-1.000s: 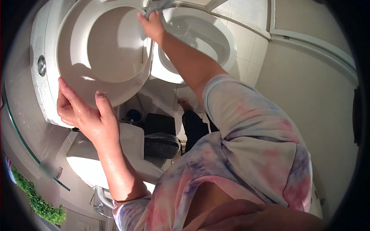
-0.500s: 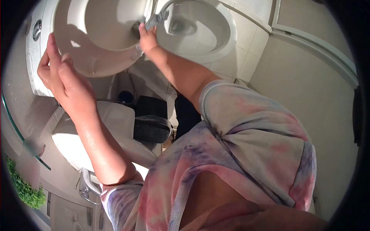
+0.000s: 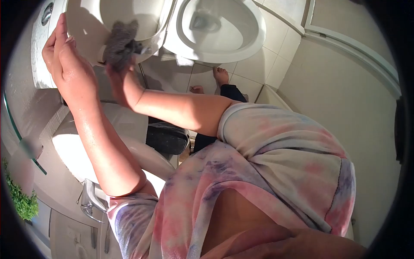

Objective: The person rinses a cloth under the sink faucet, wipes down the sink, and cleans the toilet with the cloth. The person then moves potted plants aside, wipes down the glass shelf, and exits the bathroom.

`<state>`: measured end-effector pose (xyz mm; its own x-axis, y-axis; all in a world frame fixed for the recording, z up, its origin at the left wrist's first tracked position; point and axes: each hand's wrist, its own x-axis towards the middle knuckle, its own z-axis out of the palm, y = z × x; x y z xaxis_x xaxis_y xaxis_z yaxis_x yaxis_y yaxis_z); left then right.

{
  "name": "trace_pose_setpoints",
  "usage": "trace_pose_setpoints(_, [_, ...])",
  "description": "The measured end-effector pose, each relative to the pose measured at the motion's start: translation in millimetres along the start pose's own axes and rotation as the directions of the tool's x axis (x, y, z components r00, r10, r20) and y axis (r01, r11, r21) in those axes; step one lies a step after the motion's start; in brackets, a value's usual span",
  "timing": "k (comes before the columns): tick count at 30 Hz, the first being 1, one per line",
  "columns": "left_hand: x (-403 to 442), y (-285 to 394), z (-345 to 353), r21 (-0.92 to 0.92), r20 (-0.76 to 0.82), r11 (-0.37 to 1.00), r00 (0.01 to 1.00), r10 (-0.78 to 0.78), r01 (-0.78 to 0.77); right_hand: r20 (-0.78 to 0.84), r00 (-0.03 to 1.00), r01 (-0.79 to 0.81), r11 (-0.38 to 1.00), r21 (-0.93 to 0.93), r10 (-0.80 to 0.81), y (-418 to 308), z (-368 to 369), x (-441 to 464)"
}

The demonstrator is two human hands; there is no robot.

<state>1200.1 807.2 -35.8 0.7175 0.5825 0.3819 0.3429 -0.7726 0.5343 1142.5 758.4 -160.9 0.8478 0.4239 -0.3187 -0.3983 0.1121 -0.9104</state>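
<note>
The right hand (image 3: pixel 125 84), blurred, has its fingers closed on a bunched grey cloth (image 3: pixel 120 41), which lies in view over the lower part of the raised toilet seat (image 3: pixel 86 26) and hides some of the fingertips, so whether it presses on the seat is hard to tell. The left hand (image 3: pixel 69 64) is empty, fingers extended together beside the white tank (image 3: pixel 39 71), its contact there unclear. The top edge cuts off the seat and the toilet bowl (image 3: pixel 258 28), while the dark border crops the green plant (image 3: pixel 23 203).
</note>
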Motion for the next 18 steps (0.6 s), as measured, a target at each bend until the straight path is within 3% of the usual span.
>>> trace_pose_setpoints(1, [2, 7, -2, -0.035, 0.023, 0.995, 0.995, -0.095, 0.096, 0.075, 0.993, 0.101, 0.987, -0.128, -0.092, -10, -1, -2])
trace_pose_setpoints(2, [3, 11, -3, -0.066, 0.049, 0.98, 0.981, -0.187, 0.19, 0.023, 0.981, 0.193, 0.962, -0.193, -0.192, -6, 7, 2])
trace_pose_setpoints(3, [3, 9, -4, -0.066, 0.049, 0.98, 0.982, -0.184, 0.187, 0.022, 0.981, 0.194, 0.962, -0.191, -0.193, -4, 1, 4])
trace_pose_setpoints(5, [3, 1, -6, -0.186, 0.066, 0.96, 0.978, -0.198, 0.207, 0.166, 0.911, 0.406, 0.895, -0.185, -0.379, 1, -15, 8])
trace_pose_setpoints(8, [4, 7, -8, -0.19, 0.048, 0.952, 0.971, -0.236, 0.24, 0.196, 0.888, 0.45, 0.872, -0.192, -0.415, 40, -31, 11])
trace_pose_setpoints(9, [4, 8, -9, -0.189, 0.05, 0.951, 0.97, -0.238, 0.243, 0.295, 0.801, 0.588, 0.776, -0.229, -0.52, 52, -47, 18])
trace_pose_setpoints(10, [4, 9, -9, -0.169, 0.045, 0.956, 0.97, -0.237, 0.242, 0.291, 0.814, 0.575, 0.768, -0.282, -0.503, 69, -57, 24])
trace_pose_setpoints(12, [4, 11, -4, -0.153, 0.046, 0.959, 0.971, -0.235, 0.239, 0.421, 0.791, 0.611, 0.604, -0.511, -0.444, 98, -89, 33])
trace_pose_setpoints(13, [3, 8, -4, -0.145, 0.04, 0.962, 0.973, -0.227, 0.23, 0.419, 0.794, 0.607, 0.605, -0.515, -0.44, 100, -98, 39])
trace_pose_setpoints(15, [1, 5, -4, -0.131, 0.037, 0.967, 0.975, -0.217, 0.22, 0.597, 0.72, 0.663, 0.608, -0.438, -0.355, 100, -114, 47])
trace_pose_setpoints(17, [0, 1, -3, 0.069, 0.021, 0.995, 0.997, -0.069, 0.067, 0.603, 0.756, 0.542, 0.759, -0.36, -0.254, 100, -136, 63])
trace_pose_setpoints(18, [0, 1, -4, 0.072, 0.025, 0.995, 0.997, -0.069, 0.068, 0.598, 0.778, 0.48, 0.797, -0.367, -0.193, 106, -148, 70])
